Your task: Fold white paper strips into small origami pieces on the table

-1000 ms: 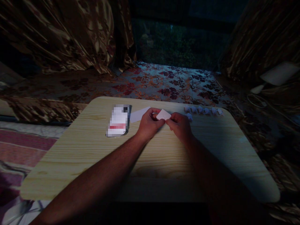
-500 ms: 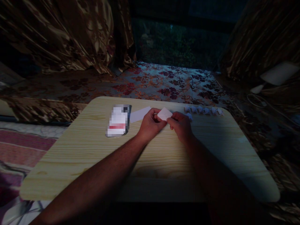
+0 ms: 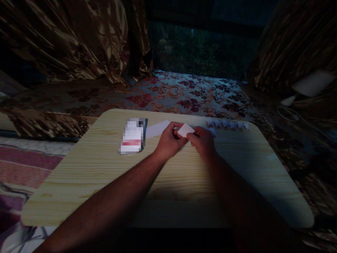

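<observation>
A small white piece of folded paper [image 3: 185,130], diamond-shaped from above, is held between both hands over the far middle of the table. My left hand [image 3: 170,140] grips its left corner and underside, with some fingers hidden behind it. My right hand [image 3: 203,141] pinches the near right edge, thumb on the upper face. Left of my left hand lies a flat white paper strip [image 3: 157,129]. Just beyond my right hand sits a small folded paper piece [image 3: 212,132], partly covered by the hand.
Several small folded paper pieces [image 3: 228,124] stand in a row along the far right edge of the wooden table [image 3: 110,182]. A phone [image 3: 132,136], blurred by pixels, lies at the left. Behind the table is a ledge with flowered cloth [image 3: 189,92].
The folded paper has turned slightly in my fingers, and its upper face now looks plain where a crease showed before. My right thumb has moved further onto it.
</observation>
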`<state>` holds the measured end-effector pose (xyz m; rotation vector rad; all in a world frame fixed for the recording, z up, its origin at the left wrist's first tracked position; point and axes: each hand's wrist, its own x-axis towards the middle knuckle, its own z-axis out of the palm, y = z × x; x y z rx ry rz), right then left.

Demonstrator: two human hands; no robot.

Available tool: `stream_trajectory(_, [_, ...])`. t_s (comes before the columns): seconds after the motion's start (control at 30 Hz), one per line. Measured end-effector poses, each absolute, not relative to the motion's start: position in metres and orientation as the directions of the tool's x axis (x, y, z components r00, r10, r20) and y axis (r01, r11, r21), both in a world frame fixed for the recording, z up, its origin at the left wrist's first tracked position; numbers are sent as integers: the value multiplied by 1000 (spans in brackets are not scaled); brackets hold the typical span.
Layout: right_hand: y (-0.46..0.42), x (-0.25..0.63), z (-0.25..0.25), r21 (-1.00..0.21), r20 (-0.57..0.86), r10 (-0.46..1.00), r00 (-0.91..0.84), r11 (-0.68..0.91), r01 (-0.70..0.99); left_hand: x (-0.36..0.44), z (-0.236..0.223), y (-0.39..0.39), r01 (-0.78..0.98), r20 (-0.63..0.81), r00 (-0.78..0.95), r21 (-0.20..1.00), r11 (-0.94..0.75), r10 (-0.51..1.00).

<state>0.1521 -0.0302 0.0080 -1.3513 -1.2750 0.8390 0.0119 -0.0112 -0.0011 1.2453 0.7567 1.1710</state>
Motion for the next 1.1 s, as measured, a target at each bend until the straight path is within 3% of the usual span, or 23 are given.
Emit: stream_trajectory(1.1, [-29,155,5,-952,185,975,123,147,269,13,-2,-11,-221,113,294,974,-48,949])
